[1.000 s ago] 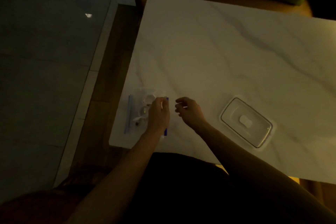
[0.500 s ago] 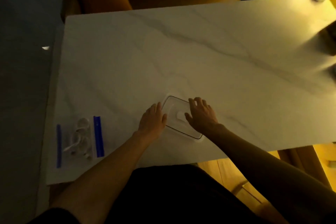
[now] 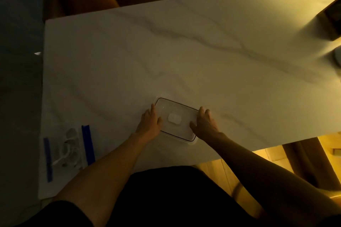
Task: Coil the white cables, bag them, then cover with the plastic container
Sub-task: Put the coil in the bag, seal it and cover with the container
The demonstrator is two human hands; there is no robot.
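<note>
Gripping the clear plastic container (image 3: 176, 120) at lower centre of the frame, left hand (image 3: 149, 123) on its left end and right hand (image 3: 203, 124) on its right end, fingers curled narrowly against the rim. Resting flat on the marble table (image 3: 203, 51), apparently upside down, though dim light leaves that unsure. Lying at lower left, well apart from the container: the clear bag (image 3: 68, 150) with blue strips, white cables (image 3: 69, 145) coiled inside. Coiling and bagging judged done; covering not yet done, with the container to be lifted, carried left and set over the bag. Compared with half a second earlier: right hand shifted from the container's top to its right end, left hand closed in on the left edge; bag unmoved. Farther up, only bare marble and a dark object (image 3: 330, 22) at upper right.
</note>
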